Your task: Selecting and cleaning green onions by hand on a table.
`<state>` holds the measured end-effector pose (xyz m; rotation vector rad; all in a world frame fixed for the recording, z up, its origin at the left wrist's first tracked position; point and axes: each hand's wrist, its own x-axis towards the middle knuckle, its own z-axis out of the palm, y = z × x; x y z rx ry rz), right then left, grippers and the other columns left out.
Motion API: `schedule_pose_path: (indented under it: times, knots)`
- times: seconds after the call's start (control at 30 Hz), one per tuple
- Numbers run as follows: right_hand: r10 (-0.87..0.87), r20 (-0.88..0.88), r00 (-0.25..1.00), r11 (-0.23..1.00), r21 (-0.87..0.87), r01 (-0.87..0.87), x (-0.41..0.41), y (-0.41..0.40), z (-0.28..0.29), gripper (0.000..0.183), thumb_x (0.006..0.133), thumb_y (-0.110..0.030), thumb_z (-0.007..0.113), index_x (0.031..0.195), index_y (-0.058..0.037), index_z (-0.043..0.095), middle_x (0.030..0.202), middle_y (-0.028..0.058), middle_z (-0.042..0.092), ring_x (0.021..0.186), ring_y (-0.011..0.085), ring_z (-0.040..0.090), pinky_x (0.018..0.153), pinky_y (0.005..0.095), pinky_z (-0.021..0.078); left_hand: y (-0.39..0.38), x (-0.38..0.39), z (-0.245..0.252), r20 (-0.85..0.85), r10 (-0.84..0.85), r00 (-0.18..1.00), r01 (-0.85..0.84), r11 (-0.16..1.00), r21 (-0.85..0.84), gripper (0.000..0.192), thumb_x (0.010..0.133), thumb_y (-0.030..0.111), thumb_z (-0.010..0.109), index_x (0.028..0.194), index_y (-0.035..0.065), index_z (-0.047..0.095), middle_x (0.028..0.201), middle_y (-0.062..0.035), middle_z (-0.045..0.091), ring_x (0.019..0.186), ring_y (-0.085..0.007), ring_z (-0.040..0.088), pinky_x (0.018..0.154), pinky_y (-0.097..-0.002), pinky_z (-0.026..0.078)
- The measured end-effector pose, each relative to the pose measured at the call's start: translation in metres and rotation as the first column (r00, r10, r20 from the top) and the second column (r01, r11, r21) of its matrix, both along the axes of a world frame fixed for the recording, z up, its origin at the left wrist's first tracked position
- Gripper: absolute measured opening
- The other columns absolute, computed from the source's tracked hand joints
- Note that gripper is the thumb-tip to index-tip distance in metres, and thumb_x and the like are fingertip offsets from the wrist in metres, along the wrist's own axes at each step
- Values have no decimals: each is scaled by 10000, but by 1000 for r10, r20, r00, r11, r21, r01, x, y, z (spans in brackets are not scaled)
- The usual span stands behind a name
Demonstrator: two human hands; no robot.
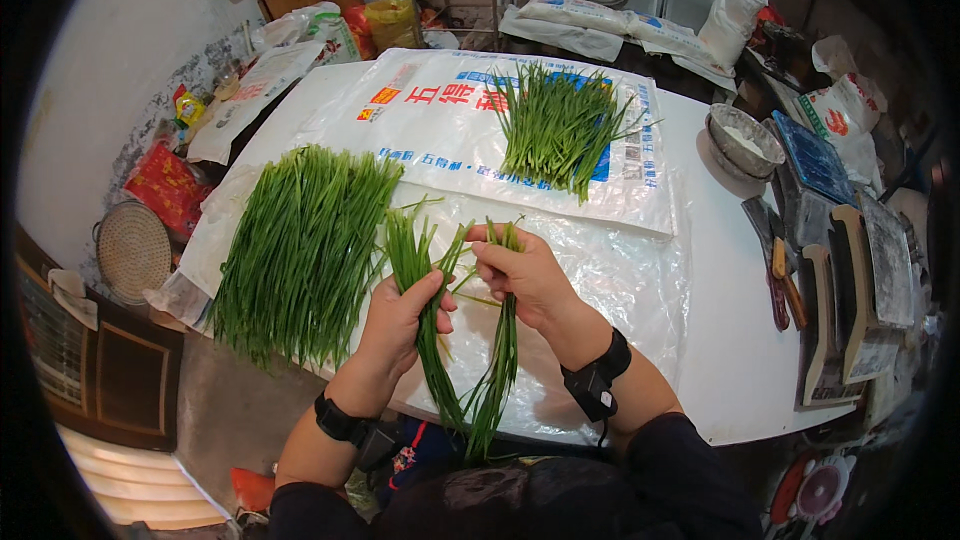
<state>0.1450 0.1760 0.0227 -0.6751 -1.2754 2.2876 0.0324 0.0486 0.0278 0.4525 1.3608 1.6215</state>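
Note:
My left hand (pixel 409 311) grips a bunch of garlic chives (pixel 409 244), its pale cut ends pointing up and its dark leaves hanging over the table's near edge. To its right, my right hand (pixel 525 274) holds a thinner bunch of chives (pixel 504 345), also hanging down, with the fingers near the pale ends. A few loose stems cross between the two hands. A large heap of chives (pixel 300 247) lies to the left on clear plastic. Farther off, a smaller pile of chives (pixel 562 127) rests on a printed woven sack (pixel 450 120).
On the right of the white table (pixel 720 360) stand stacked metal bowls (pixel 742 139) with white powder in the top one. Knives (pixel 780 262) lie near a blue-topped scale (pixel 814 154) and other equipment. Full sacks (pixel 600 19) line the back, and a round perforated tray (pixel 133 251) leans at the left wall.

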Motion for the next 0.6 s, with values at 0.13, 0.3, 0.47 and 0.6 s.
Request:
schedule_pose_path:
  times: [0.13, 0.3, 0.47, 0.6]
  knots:
    - [29, -9, 1000, 999, -23, -29, -1, -1, -1, 180, 813, -137, 601, 979, -82, 562, 633, -25, 502, 480, 38, 387, 438, 191, 292, 4, 7, 2, 73, -59, 996, 60, 998, -17, 178, 861, 171, 550, 918, 3, 572, 642, -66, 585, 433, -108, 523, 402, -195, 432]
    - [18, -4, 1000, 1000, -2, -18, 0, 0, -1, 110, 803, -158, 618, 881, -99, 567, 617, -23, 512, 469, 45, 403, 433, 198, 304, 3, 3, -5, 83, -70, 994, 70, 998, 6, 149, 861, 162, 546, 899, 19, 566, 620, -60, 575, 424, -105, 513, 390, -195, 423]
    - [38, -26, 999, 999, -2, -38, 1, 1, 1, 112, 799, -167, 626, 848, -94, 557, 610, -13, 519, 470, 45, 412, 424, 198, 295, 4, 5, -6, 70, -72, 995, 70, 997, 30, 107, 852, 139, 556, 887, 39, 544, 609, -56, 567, 415, -106, 500, 378, -201, 412]
    - [34, 17, 999, 998, 50, -35, 1, 1, 1, 129, 798, -180, 636, 833, -88, 553, 605, -12, 514, 467, 47, 407, 428, 196, 295, 4, 9, -2, 28, -7, 1000, 6, 1000, 25, 96, 843, 107, 560, 908, 45, 525, 618, -64, 563, 413, -112, 498, 373, -207, 408]
